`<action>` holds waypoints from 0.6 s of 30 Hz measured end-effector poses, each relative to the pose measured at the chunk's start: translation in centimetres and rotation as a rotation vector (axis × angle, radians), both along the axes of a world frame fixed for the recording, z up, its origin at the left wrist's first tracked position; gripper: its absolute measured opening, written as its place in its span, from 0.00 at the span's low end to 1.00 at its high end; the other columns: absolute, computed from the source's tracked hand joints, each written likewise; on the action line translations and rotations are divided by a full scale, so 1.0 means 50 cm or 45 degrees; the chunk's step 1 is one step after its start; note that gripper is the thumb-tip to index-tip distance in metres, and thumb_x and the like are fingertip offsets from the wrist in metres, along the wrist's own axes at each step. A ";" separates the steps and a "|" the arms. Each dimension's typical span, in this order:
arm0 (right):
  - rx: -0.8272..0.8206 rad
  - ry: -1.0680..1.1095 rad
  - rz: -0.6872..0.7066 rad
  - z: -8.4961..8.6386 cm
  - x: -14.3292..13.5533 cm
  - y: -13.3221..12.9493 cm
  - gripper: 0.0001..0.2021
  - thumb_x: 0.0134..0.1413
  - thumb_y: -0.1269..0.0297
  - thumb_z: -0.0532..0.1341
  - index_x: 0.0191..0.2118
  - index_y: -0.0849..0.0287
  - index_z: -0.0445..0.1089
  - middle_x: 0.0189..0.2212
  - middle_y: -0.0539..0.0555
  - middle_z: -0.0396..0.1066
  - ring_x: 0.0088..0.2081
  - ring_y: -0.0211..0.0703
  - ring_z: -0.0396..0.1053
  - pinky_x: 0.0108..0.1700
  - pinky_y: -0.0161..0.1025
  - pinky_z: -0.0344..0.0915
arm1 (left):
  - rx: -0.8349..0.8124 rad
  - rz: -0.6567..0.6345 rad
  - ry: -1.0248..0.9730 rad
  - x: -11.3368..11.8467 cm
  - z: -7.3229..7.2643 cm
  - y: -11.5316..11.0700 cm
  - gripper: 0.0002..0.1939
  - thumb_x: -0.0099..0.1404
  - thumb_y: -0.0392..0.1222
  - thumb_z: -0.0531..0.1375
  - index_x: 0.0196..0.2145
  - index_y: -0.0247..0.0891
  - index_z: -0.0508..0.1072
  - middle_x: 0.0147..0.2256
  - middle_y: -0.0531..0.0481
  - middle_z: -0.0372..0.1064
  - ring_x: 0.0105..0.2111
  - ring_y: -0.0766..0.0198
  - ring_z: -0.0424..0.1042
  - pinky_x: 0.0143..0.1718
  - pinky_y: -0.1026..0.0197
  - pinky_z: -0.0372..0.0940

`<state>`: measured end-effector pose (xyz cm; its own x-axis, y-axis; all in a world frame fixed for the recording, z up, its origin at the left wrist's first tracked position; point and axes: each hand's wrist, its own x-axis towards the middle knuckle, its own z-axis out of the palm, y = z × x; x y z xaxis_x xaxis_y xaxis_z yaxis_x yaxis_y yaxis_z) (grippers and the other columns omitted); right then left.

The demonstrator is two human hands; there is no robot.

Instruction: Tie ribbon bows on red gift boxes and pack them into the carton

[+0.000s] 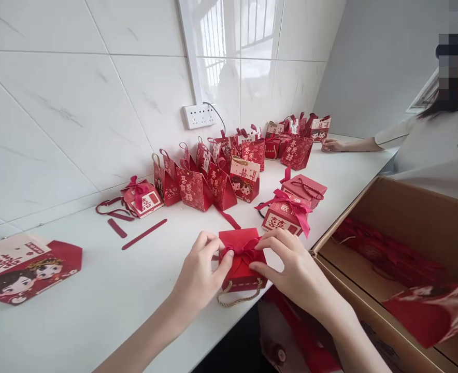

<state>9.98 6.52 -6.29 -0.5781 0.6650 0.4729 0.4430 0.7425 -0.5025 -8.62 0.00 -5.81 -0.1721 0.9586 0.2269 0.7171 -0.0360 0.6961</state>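
Note:
A small red gift box (241,274) with a gold rope handle (240,301) rests at the table's front edge. Across its top lies a red ribbon bow (244,249). My left hand (203,264) pinches the bow's left loop between thumb and fingers. At the other side, my right hand (291,259) has its fingertips on the bow's right loop, the thumb lower against the box. Just behind are a box with a pink-red bow (281,220) and another box (310,189) with a beaded cord.
Several red gift bags (194,189) line the tiled wall under a socket strip (200,116). Flat card (50,264) lies left, red strips (143,235) nearer. A cardboard carton (361,311) stands right. Another person's hand (332,145) rests on the far table (353,155).

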 end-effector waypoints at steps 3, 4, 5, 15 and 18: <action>-0.034 0.085 0.021 -0.008 -0.005 0.000 0.05 0.59 0.66 0.56 0.33 0.57 0.67 0.35 0.54 0.68 0.37 0.43 0.67 0.39 0.42 0.67 | 0.085 0.005 0.124 0.001 -0.011 -0.003 0.09 0.65 0.44 0.50 0.28 0.40 0.62 0.34 0.51 0.59 0.32 0.65 0.67 0.35 0.60 0.68; -0.059 0.120 0.025 -0.011 -0.007 0.000 0.06 0.60 0.67 0.55 0.33 0.57 0.67 0.34 0.54 0.68 0.36 0.42 0.68 0.38 0.40 0.68 | 0.109 0.002 0.142 0.001 -0.016 -0.004 0.09 0.65 0.44 0.50 0.28 0.40 0.62 0.35 0.51 0.59 0.33 0.65 0.67 0.36 0.59 0.68; -0.093 0.159 0.022 -0.015 -0.008 -0.001 0.07 0.60 0.67 0.54 0.32 0.57 0.67 0.34 0.54 0.68 0.35 0.41 0.68 0.38 0.39 0.68 | 0.123 -0.005 0.127 0.000 -0.021 -0.004 0.08 0.65 0.44 0.50 0.29 0.40 0.62 0.35 0.51 0.59 0.33 0.64 0.67 0.36 0.59 0.68; -0.749 0.529 -0.095 -0.047 -0.020 0.004 0.17 0.55 0.51 0.57 0.25 0.58 0.69 0.44 0.60 0.66 0.51 0.51 0.64 0.37 0.37 0.70 | 0.119 0.080 -0.506 0.007 -0.057 -0.004 0.17 0.64 0.53 0.51 0.25 0.40 0.64 0.42 0.47 0.58 0.39 0.63 0.67 0.32 0.66 0.67; -0.849 0.567 -0.091 -0.045 -0.020 0.007 0.18 0.52 0.48 0.58 0.25 0.59 0.69 0.48 0.61 0.66 0.56 0.54 0.60 0.45 0.43 0.67 | 0.119 0.143 -0.624 0.015 -0.055 -0.005 0.17 0.63 0.53 0.52 0.25 0.39 0.65 0.42 0.48 0.58 0.36 0.64 0.67 0.33 0.65 0.67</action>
<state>9.00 6.89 -8.54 -0.3741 0.9169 0.1392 0.1315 0.2010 -0.9707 -7.85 -0.27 -8.55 -0.3804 0.9076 0.1776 0.3101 -0.0558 0.9491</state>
